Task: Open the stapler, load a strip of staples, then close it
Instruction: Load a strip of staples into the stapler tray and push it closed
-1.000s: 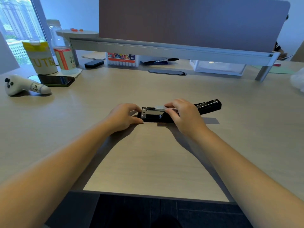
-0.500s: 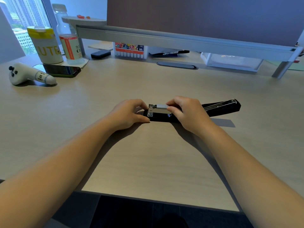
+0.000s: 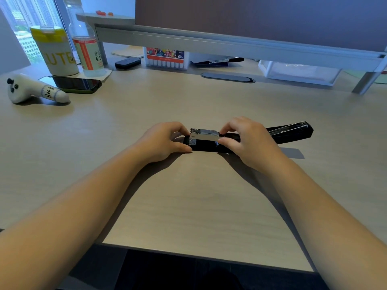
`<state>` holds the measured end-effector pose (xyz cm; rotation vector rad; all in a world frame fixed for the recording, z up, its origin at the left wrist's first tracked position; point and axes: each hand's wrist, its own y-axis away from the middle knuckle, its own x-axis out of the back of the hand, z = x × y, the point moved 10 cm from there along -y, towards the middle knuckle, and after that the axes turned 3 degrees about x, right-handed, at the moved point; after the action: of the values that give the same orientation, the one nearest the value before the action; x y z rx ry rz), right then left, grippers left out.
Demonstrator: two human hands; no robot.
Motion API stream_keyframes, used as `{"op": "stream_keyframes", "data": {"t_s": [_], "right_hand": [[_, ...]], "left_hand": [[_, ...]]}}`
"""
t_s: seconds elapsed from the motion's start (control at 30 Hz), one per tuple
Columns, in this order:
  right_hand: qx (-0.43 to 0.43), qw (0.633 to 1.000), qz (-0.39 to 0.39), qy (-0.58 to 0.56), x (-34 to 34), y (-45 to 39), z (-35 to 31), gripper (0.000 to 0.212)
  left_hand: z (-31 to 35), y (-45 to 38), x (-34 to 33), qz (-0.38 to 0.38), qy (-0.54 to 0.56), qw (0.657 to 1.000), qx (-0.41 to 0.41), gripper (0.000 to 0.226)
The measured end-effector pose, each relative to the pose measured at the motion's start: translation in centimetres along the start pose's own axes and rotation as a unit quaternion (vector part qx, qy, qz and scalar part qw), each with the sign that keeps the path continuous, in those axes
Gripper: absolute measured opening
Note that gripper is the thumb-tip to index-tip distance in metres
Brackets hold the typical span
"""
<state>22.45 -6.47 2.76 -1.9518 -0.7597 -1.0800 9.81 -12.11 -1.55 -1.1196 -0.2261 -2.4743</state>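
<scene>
A black stapler (image 3: 293, 133) lies open on the wooden desk, its lid folded back flat to the right. Its silver magazine (image 3: 204, 135) faces up at the left half. My left hand (image 3: 165, 141) grips the stapler's left end, thumb along the front of the base. My right hand (image 3: 249, 141) pinches the right part of the magazine between thumb and fingers; whether a staple strip is under the fingers is hidden.
At the far left are a white panda-faced toy (image 3: 31, 91), a dark phone (image 3: 77, 84), a yellow-lidded cup (image 3: 55, 51) and a water bottle (image 3: 87, 47). A marker box (image 3: 165, 58) and a clear tray (image 3: 299, 72) sit under the grey shelf behind.
My hands keep their hold on the stapler. The right fingers have shifted slightly along the magazine. The camera has moved closer and leftward.
</scene>
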Motion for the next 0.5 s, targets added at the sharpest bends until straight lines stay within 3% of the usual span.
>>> {"op": "stream_keyframes", "data": {"t_s": [0.5], "right_hand": [[0.020, 0.999, -0.033, -0.019, -1.1, -0.2, -1.1, 0.029]], "left_hand": [[0.1, 0.0, -0.1, -0.002, -0.022, 1.000, 0.000, 0.032]]}}
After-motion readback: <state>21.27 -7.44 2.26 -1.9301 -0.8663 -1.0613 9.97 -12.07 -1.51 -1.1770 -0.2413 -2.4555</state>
